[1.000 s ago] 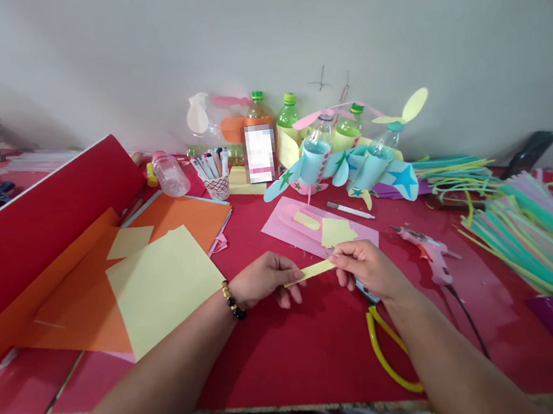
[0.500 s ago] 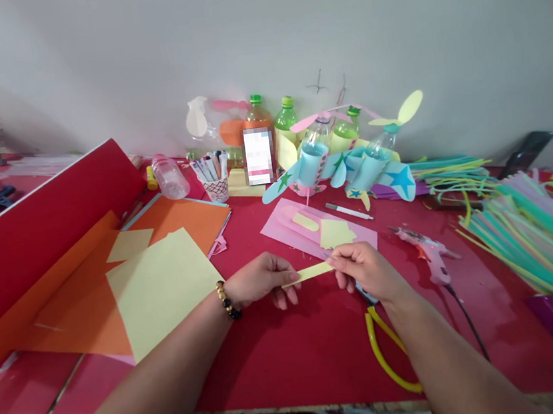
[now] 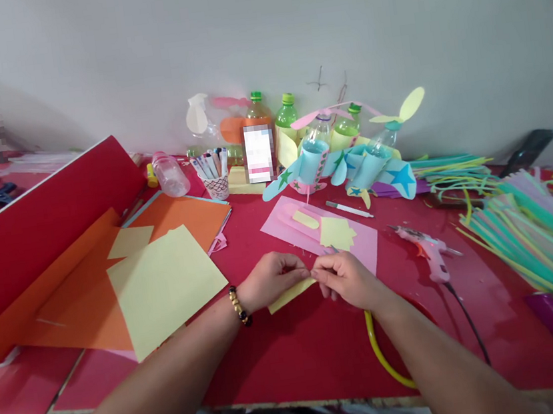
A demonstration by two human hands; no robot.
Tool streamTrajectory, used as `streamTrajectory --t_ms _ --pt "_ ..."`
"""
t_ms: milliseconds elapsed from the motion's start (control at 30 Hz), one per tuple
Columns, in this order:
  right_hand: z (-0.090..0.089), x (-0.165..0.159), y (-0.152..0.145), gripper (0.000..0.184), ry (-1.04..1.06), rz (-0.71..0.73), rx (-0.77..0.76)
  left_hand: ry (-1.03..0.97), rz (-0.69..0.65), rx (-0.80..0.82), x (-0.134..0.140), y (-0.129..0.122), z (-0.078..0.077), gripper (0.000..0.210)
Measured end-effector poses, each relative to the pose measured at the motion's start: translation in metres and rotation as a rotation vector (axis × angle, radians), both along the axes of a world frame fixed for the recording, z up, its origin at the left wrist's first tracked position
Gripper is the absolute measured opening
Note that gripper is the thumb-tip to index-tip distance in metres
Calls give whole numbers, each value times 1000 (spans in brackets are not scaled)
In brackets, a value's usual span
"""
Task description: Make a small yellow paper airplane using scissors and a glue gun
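A narrow yellow paper strip point(image 3: 291, 294) is pinched between both hands above the red tabletop point(image 3: 275, 361). My left hand point(image 3: 276, 279), below a beaded bracelet point(image 3: 239, 305), grips it with thumb and fingers. My right hand point(image 3: 340, 278) pinches it close beside the left fingertips, which nearly touch. The strip's lower left part sticks out under the left hand; its right end is hidden by my fingers. Just beyond the hands lies a pink sheet point(image 3: 278, 223) bearing cut yellow paper pieces point(image 3: 336, 232). Yellow scissor handles point(image 3: 382, 352) show partly under my right forearm.
Left are a large yellow sheet point(image 3: 165, 288) and orange sheets point(image 3: 83, 318). A pink glue gun point(image 3: 430, 252) with a cord lies right, near bundled pipe cleaners point(image 3: 537, 235). Behind stand a marker cup point(image 3: 216, 186), a phone point(image 3: 258, 154) and bottle planes point(image 3: 314, 162).
My hands have come closer together; the right moved left and the left slightly right. The paper strip, earlier stretched between them, now hangs out below the left hand.
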State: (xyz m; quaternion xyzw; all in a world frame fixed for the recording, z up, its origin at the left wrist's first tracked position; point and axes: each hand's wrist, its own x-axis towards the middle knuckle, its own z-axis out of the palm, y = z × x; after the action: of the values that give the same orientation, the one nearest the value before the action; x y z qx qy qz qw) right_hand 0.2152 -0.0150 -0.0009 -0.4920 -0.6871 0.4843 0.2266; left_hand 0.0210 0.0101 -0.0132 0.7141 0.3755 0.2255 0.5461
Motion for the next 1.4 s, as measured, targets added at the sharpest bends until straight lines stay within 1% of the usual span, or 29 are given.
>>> streamTrajectory --t_ms 100,300,433,533,700,867,933,1000,1067,1133,1233,1300,1333,1400 --pt "-1 0 1 28 11 0 0 -1 -2 -26 0 0 -1 31" --pt "1 4 3 32 11 4 -15 56 -4 63 -1 0 1 27" --pt "2 17 7 36 80 -80 -28 63 -26 38 -8 3 3 25" --pt "2 28 11 37 130 -143 -16 66 -40 25 -16 8 8 24" --pt "2 31 14 36 195 -244 -21 136 12 5 -27 13 16 24" --pt "1 28 14 33 248 -295 -61 116 27 -35 -32 14 17 25" --pt "1 30 15 30 314 -360 -86 93 82 -23 -34 16 16 26" --pt "1 31 16 27 424 -422 -125 40 179 15 -33 19 13 27" --pt "1 28 15 27 521 -402 -210 -49 263 57 -29 20 9 23" --pt "-1 21 12 26 573 -324 -322 -147 279 94 -21 16 5 21" --pt "-3 8 5 25 594 -246 -447 -238 179 150 -7 3 4 30" --pt "-5 2 2 26 597 -212 -499 -256 104 196 0 -5 6 26" --pt "-5 0 1 26 595 -197 -522 -259 85 216 2 -8 7 23" --pt "-6 -1 0 27 586 -179 -552 -272 95 235 4 -11 9 20"
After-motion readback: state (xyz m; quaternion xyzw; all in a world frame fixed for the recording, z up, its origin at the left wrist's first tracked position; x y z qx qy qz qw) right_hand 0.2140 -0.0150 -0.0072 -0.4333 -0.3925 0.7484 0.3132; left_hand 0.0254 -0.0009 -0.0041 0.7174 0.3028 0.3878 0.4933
